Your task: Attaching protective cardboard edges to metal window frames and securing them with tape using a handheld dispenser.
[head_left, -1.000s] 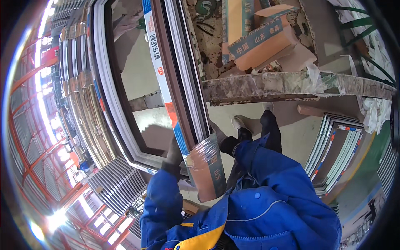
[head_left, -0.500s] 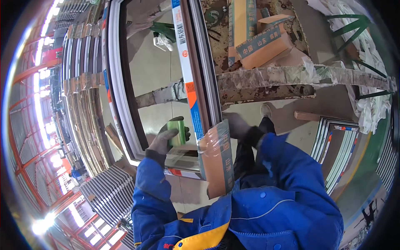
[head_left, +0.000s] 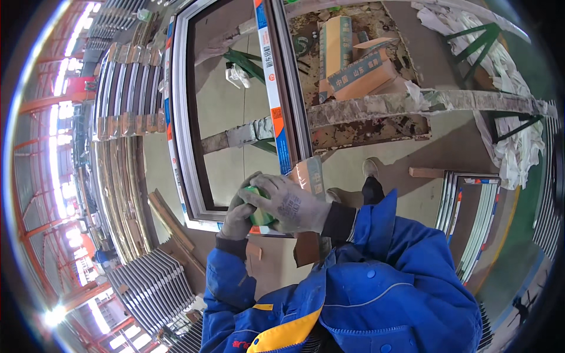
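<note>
Both my hands wear grey knit gloves and meet in front of my chest. My right hand (head_left: pixel 289 204) lies over the top of a small green object (head_left: pixel 259 216). My left hand (head_left: pixel 238 216) cups the same green object from below and the left. Most of the object is hidden by the fingers. Just beyond the hands stands a large brown window frame (head_left: pixel 189 123) with white, blue and orange protective tape on its bars. Its lower corner sits right behind my hands.
A worktable edge wrapped in grey cloth (head_left: pixel 376 107) crosses behind the frame, with cardboard boxes (head_left: pixel 359 70) on it. More frames lean at the right (head_left: pixel 471 217). Stacked metal profiles (head_left: pixel 123 147) fill the left. My shoe (head_left: pixel 370 169) shows on the concrete floor.
The right hand left the frame bar and came over the green object, joining the left hand. The view shifted, with the frame now further left and higher.
</note>
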The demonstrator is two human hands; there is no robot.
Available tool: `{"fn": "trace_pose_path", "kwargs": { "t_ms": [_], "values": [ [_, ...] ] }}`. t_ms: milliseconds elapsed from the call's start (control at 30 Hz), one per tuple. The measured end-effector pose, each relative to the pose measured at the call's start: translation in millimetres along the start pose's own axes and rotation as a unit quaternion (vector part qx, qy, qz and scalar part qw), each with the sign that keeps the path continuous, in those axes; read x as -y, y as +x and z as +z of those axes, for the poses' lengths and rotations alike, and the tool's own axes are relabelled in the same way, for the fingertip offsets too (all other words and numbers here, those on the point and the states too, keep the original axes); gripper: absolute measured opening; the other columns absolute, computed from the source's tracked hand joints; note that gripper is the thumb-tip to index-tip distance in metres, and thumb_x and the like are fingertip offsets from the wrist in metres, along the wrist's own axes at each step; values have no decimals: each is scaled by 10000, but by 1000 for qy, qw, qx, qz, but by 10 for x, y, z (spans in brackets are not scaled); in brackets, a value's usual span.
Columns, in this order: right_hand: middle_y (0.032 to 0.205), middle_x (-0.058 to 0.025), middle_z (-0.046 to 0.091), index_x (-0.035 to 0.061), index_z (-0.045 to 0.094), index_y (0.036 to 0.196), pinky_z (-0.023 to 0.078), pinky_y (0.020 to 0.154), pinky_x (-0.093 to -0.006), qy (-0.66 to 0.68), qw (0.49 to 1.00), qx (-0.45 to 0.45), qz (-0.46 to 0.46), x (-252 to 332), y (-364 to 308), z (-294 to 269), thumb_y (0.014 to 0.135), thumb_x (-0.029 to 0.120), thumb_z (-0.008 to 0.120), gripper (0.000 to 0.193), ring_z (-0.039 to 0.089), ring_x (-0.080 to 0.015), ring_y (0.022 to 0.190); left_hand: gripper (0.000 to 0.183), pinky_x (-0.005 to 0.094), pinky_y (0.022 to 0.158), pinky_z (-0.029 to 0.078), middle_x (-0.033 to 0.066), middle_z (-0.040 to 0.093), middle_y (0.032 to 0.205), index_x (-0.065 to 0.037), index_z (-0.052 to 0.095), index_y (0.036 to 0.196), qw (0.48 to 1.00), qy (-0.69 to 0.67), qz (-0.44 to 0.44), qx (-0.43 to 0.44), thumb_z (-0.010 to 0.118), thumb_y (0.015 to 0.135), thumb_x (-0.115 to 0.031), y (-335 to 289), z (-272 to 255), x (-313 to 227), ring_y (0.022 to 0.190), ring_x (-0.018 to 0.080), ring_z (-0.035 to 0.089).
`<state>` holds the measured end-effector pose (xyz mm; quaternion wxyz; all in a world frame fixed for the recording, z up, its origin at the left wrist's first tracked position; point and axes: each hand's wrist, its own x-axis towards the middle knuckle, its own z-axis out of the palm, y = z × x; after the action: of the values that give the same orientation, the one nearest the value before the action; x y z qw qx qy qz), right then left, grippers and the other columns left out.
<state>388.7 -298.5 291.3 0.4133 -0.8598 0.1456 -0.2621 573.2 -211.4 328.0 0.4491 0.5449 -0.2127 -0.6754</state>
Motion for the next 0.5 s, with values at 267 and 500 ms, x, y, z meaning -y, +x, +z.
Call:
{"fn": "trace_pose_path", "kwargs": {
  "t_ms": [267,500],
  "values": [
    [1302,-230,560,29,441,1483,518,992,-483,70,983,-108,128,133,-1037,-896,650,205,849,944,576,-407,1170,665,391,1003,522,155,659,1244,48,428,1488,980,196,17,-4,597,1021,-394,-208,243,-253,1145,251,658],
    [1326,-218,556,-17,410,1488,517,1006,-467,31,950,-75,301,-1348,-1808,663,715,178,823,898,555,-450,1207,413,313,978,505,94,695,1202,50,592,1356,952,247,-181,-26,583,1045,-222,927,-326,476,1111,155,631]
  ]
}}
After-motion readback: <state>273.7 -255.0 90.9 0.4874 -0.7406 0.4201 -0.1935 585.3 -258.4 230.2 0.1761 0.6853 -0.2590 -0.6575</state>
